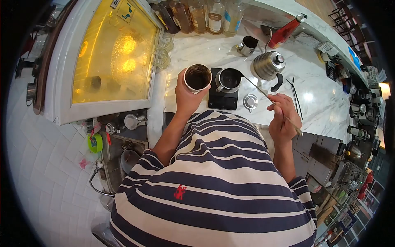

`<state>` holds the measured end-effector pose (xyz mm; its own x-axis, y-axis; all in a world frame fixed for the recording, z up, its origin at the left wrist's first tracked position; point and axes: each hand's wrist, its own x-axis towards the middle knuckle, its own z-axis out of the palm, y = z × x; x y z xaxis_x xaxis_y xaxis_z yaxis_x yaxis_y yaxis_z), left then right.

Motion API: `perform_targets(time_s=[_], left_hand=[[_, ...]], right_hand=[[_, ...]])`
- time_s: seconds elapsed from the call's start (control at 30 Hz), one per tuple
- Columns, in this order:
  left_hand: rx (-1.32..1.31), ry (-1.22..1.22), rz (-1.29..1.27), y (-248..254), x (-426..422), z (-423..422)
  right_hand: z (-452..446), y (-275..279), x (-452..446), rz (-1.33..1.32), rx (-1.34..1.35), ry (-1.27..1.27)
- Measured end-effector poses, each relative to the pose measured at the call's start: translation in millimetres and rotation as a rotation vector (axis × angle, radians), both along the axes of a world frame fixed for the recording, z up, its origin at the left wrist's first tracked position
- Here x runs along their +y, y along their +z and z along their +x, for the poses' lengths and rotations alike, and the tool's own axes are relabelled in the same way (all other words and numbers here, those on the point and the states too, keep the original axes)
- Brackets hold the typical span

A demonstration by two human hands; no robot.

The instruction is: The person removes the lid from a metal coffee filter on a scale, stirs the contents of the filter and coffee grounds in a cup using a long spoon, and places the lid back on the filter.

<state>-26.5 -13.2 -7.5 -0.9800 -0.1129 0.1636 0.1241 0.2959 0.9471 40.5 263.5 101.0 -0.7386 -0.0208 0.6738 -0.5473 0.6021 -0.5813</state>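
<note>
My left hand point(188, 95) is wrapped round a white cup point(198, 78). Dark brown residue coats its inside. In my right hand point(284, 115) is a long thin metal stirring spoon point(258, 89), slanting up and left. Its dark far end appears at the right rim of a metal pitcher point(227, 80); whether it touches the rim I cannot tell. The pitcher holds something dark and rests on a black scale point(222, 103). Between the scale and my right hand lies a small round metal lid-like piece point(250, 102).
A gooseneck kettle point(268, 66) and a smaller metal jug point(247, 46) stand behind. Several bottles point(199, 16) line the back. Glasses point(160, 58) sit beside a yellow-lit glass-door cabinet point(111, 61) at left. Black tongs-like sticks point(295, 99) lie at right. A sink point(117, 154) is lower left.
</note>
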Motion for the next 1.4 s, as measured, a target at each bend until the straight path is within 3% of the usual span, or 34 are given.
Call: perform_targets(time_s=[0.23, 0.4, 0.47, 0.6, 0.67, 0.83, 1.4], left_hand=[[0.002, -0.026, 0.029, 0.0, 2.0, -3.2], [-0.055, -0.094, 0.221, 16.7, 7.5, -5.7], [-0.058, -0.14, 0.196, 23.8, 10.5, -5.6], [0.023, -0.209, 0.202, 38.5, 20.7, -4.9], [0.1, -0.24, 0.172, 47.9, 24.6, -4.1], [0.218, -0.262, 0.066, 58.5, 24.9, -3.4], [0.178, -0.237, 0.088, 55.0, 21.5, 2.1]], right_hand=[[2.4, 13.8, -5.7, 0.029, 0.054, 0.052], [11.0, 32.5, -0.7, -0.233, 0.072, -0.058], [13.6, 31.9, 8.8, -0.453, 0.084, -0.12], [21.3, 44.6, 23.3, -0.61, 0.04, -0.156], [22.3, 52.4, 18.9, -0.619, 0.058, -0.003], [16.7, 47.5, -9.6, -0.449, 0.071, 0.098], [-7.1, 44.5, -44.0, -0.376, 0.046, 0.155]])
